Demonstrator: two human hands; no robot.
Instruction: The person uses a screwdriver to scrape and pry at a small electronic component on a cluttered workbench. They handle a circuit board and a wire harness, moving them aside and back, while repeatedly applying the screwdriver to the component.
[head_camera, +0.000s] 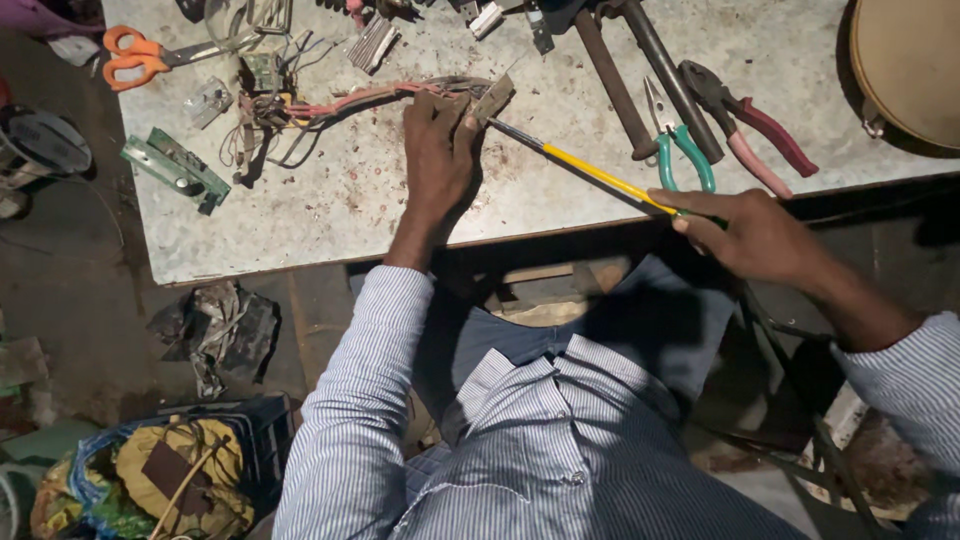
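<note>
A: Near the front edge of the worktable (300, 240), the left hand (438, 150) presses down on a small tan block (492, 98) with a bundle of red and dark wires (370, 97) running out of it, away from the screwdriver. Fingers are curled over the part, thumb side toward the tool. Hand is closed on it, pinning it flat to the tabletop.

B: And the right hand (765, 235)?

A: Off the table's front edge, wrapped tight round the handle end of a yellow-shafted screwdriver (590, 170). Its tip meets the block just beside the left fingertips.

B: Note on technique?

A: Judgement only: the shaft lies at a low slant, so a slip would run the tip along the block toward the left fingers. Better to keep those fingers behind the tip's line, push along the shaft, and turn slowly.

B: Anything crowding the tool?

A: Green-handled pliers (680, 140) and red-handled pliers (750, 125) lie on the table just behind the shaft, near but apart. Orange scissors (135, 55) and a green circuit strip (175, 170) sit well beyond the wires, at the table's far side from the right hand.

B: Screw head visible?

A: Cannot tell; the block hides it.
</note>
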